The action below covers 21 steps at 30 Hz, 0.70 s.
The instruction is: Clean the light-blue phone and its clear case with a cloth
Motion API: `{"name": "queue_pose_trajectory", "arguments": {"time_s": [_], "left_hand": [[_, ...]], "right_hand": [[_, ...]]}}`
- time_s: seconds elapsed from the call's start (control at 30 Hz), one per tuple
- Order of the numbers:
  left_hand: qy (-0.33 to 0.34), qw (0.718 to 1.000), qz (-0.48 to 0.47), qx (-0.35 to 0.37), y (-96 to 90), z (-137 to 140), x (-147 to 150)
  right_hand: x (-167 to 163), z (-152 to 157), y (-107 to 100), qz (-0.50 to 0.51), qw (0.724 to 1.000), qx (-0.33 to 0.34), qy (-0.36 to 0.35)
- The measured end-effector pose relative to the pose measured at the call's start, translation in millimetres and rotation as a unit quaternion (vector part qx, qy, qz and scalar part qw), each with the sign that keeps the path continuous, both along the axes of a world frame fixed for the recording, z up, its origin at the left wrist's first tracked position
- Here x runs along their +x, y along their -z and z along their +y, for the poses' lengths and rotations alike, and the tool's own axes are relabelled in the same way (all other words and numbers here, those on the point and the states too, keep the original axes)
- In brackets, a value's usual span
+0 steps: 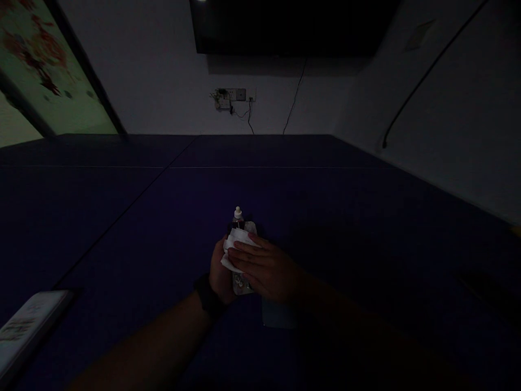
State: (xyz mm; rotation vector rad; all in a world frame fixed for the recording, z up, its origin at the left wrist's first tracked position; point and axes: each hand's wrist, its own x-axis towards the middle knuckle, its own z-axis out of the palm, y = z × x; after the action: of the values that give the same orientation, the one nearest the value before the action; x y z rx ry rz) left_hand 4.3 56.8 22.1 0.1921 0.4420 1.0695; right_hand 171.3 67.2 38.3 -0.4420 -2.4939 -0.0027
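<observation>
In the middle of the head view, my left hand (221, 274) is closed around the side of a flat, rounded, phone-sized thing with a pale patterned face (242, 285), perhaps a phone in a case. A folded white tissue (236, 239) covers the middle of that face. My right hand (266, 266) presses the tissue down, its fingers laid across it. Just beyond stands a small bottle (238, 215) with a white nozzle cap; its lower part is hidden. A dark watch (208, 296) is on my left wrist.
Under my right wrist lies a flat bluish rectangle (279, 317), partly hidden. A white box (32, 320) sits at the lower left of the dark blue table (134, 239). Sockets with cables (232, 98) and a dark screen (293, 27) are on the far wall.
</observation>
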Motion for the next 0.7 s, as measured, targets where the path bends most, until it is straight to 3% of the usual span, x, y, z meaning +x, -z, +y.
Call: {"name": "queue_pose_trajectory", "arguments": {"time_s": [0.1,0.3,0.43,0.7], "left_hand": [[-0.007,1.000,0.003,0.003,-1.2,0,2],[-0.030,0.999,0.019,-0.040,-9.1,-1,5],[-0.032,0.999,0.026,-0.018,-13.1,-2,7],[-0.033,0.997,0.063,-0.036,-18.7,-1,7]], "right_hand": [[4,2,-4,0.001,0.998,-0.031,-0.048],[3,4,-3,-0.006,1.000,-0.015,0.017],[9,8,-7,-0.003,0.999,-0.037,-0.037],[26,20,-4,0.041,0.998,0.026,0.049]]}}
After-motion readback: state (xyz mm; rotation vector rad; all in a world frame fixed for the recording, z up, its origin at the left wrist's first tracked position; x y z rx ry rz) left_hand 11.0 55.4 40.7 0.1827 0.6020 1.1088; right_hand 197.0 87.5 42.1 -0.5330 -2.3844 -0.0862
